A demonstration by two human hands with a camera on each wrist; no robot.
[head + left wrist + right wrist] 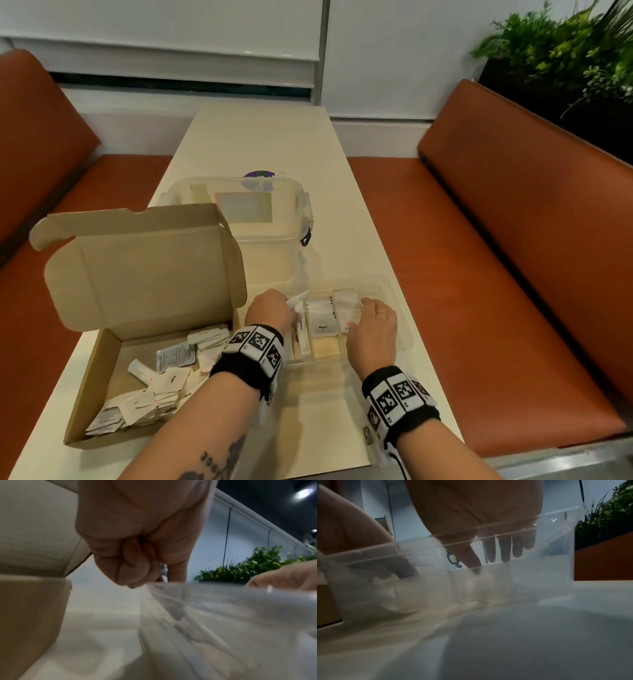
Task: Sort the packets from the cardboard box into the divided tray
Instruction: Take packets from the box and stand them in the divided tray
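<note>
The open cardboard box (102, 383) lies at the near left with several loose white packets (164, 380) inside. To its right stands the clear divided tray (406, 339) with packets in its left and middle compartments, one marked Pepper (321, 320). My left hand (270, 308) hovers over the tray's left end and pinches a slim white stick packet (297, 299); the left wrist view shows its fingers (137, 563) curled. My right hand (375, 320) reaches into a compartment right of the middle, its straight fingers (505, 547) pointing down onto the packets there.
A clear lidded plastic bin (260, 219) stands behind the box and tray on the long cream table (260, 137). Orange benches (513, 240) run along both sides. A planter with green plants (565, 51) sits at the far right.
</note>
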